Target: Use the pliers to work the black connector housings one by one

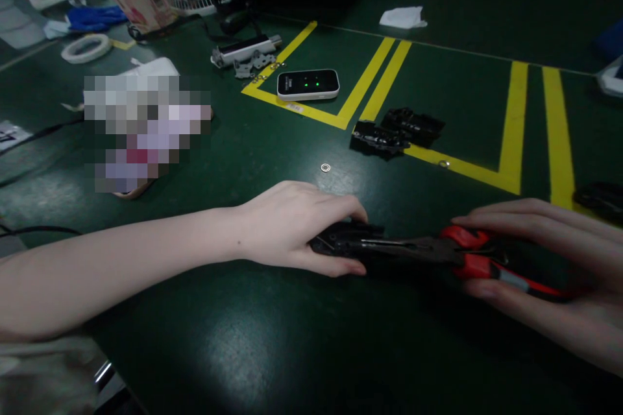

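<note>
My left hand is closed around a black plastic part, holding it low over the green table. In my right hand are long-nose pliers with red handles. Their dark jaws point left and reach to the black part; whether they grip something there I cannot make out. A small metal ring lies on the table just beyond my left hand. Farther off, two similar black parts sit by the yellow tape.
Yellow tape lines mark the green table. A white device with a black top shows green lights. Metal pieces lie beside it, a roll of tape at far left. A blurred-out object lies left; a cable runs nearby.
</note>
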### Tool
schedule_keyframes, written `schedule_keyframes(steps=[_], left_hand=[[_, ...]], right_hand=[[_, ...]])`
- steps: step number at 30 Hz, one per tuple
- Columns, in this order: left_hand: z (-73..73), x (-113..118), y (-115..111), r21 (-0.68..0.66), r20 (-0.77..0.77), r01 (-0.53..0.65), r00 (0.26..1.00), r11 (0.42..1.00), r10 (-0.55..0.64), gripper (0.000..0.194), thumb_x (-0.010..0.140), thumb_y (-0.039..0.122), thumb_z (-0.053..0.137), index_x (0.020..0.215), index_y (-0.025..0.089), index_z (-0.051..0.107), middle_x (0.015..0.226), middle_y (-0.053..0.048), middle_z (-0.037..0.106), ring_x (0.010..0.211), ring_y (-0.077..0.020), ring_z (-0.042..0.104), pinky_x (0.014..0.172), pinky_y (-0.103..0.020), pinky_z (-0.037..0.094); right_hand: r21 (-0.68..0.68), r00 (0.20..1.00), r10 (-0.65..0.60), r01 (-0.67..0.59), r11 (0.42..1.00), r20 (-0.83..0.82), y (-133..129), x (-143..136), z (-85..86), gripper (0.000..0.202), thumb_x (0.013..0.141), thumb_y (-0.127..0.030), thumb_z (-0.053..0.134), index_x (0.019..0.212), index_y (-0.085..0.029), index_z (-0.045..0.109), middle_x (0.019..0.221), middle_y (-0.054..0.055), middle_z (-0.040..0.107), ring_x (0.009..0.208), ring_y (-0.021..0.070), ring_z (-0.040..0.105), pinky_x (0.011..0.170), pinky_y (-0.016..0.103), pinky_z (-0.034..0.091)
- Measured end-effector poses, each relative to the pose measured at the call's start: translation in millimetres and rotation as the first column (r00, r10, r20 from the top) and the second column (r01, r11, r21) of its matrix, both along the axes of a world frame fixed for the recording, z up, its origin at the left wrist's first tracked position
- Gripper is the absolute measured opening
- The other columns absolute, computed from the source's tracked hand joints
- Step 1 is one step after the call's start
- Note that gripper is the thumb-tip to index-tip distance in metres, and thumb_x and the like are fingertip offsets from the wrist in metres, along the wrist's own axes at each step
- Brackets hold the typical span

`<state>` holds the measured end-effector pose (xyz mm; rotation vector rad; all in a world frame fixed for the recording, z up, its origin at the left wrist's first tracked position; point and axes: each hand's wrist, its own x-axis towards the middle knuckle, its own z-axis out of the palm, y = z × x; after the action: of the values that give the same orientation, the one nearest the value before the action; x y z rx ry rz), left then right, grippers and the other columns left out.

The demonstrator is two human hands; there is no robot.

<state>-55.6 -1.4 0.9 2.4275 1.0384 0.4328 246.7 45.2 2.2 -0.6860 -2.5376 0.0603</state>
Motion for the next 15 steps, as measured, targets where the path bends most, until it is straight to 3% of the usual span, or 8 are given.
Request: schedule_keyframes(steps=[6,15], left_hand=[[-0.2,-0.7,0.7,-0.059,0.006,-0.026,1.0,0.998,0.026,0.047,0.091,0.058,0.061,0.117,0.019,0.052,0.092,-0.003,0.071,0.072,-0.0172,0.066,0.061,-0.024,0.04],[-0.9,-0.3,1.3,-0.031,-0.001,-0.006,1.0,0.999,0.006,0.044,0.091,0.056,0.061,0.114,0.019,0.054,0.086,-0.001,0.069,0.071,-0.0165,0.065,0.063,-0.024,0.04]], right_hand=[[-0.01,0.999,0.028,-0.027,1.0,0.018,0.2,0.3,-1.3,0.04,0.089,-0.06,0.059,0.107,-0.024,0.064,0.096,0.003,0.071,0.077,0.0146,0.069,0.057,0.027,0.052],[-0.023,0.998,0.012,-0.011,1.0,0.054,-6.0,-0.8,-3.8,0.038,0.092,-0.055,0.058,0.112,-0.024,0.061,0.101,0.004,0.069,0.078,0.0154,0.067,0.059,0.026,0.052]])
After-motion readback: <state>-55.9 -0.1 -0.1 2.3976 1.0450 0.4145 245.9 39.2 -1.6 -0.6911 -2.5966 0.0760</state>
